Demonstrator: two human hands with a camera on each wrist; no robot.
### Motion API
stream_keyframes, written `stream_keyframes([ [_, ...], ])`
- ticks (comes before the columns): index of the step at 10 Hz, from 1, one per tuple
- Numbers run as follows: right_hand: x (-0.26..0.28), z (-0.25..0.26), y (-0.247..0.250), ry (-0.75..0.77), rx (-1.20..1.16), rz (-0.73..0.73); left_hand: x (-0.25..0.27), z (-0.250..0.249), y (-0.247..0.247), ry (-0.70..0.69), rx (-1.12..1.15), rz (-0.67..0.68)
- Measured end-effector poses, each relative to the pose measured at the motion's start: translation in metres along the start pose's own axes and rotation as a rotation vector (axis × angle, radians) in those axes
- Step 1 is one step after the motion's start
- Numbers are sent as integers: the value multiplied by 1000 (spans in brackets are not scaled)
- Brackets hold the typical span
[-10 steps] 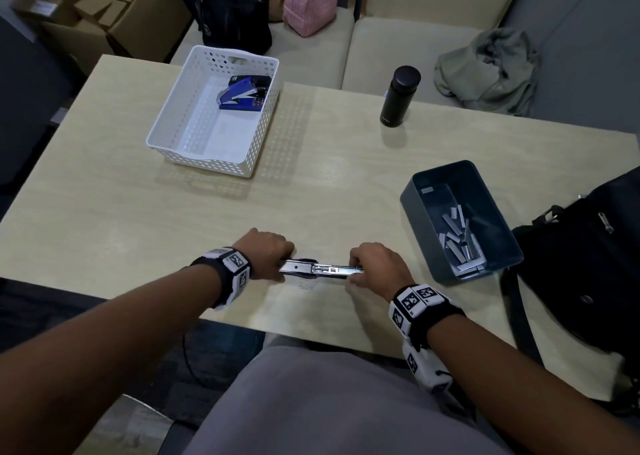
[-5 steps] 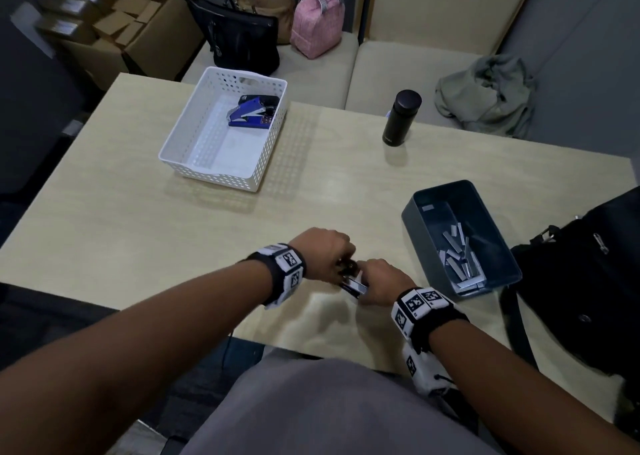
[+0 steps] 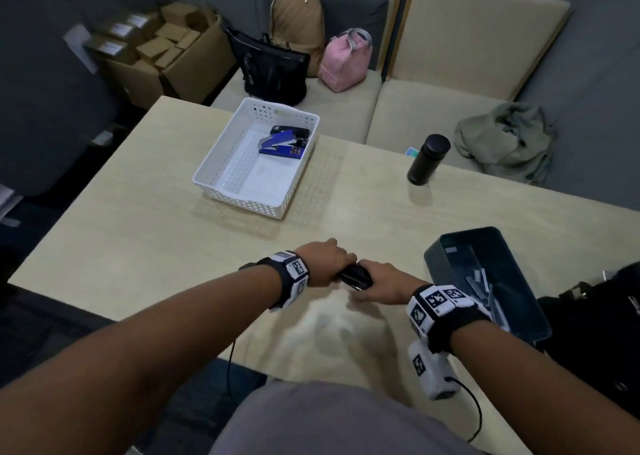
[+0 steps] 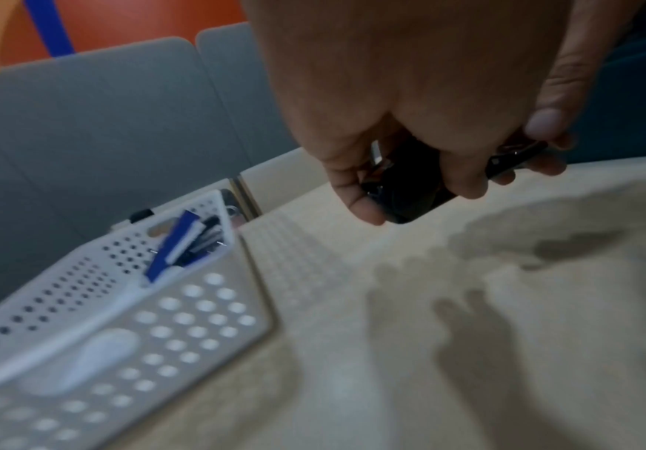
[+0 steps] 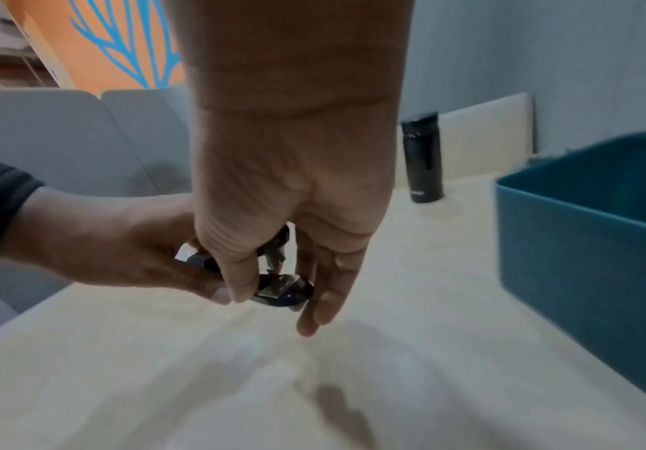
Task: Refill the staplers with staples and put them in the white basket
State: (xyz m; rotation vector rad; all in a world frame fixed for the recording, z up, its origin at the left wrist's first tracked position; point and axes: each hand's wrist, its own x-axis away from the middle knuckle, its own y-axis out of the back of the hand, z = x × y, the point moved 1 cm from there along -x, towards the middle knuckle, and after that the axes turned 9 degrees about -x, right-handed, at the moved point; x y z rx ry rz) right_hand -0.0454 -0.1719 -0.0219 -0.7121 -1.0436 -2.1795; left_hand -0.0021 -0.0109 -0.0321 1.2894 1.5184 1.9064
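I see both hands gripping one black stapler (image 3: 355, 277) above the near counter (image 3: 138, 247): left hand (image 3: 327, 262) curled around it, right hand (image 3: 384, 285) pinching its end.

The person is wearing a grey garment (image 3: 332, 423) that is filling the near edge of the head view, and both forearms are showing bare, with no sleeves. Each wrist is carrying a black band. The band on the left wrist (image 3: 289, 278) is bearing white blocks printed with black square code markers. The band on the right wrist (image 3: 446, 312) is wearing the same kind of white marker blocks on top, and a white boxy camera unit (image 3: 433, 371) with one more black marker is hanging under it. A thin black cable (image 3: 476, 416) is looping out from that unit toward the near side. Another thin dark cable (image 3: 229, 368) is trailing down below the left forearm.
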Motion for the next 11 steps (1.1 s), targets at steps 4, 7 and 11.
stream_keyframes([
  [4,-84,146,112,250,-298,-298,34,199,60,412,237,-233],
  [7,-160,172,117,234,-138,-251,-7,281,33,503,211,-59],
  [11,-188,128,148,273,-291,-535,-51,287,16,365,-200,12],
])
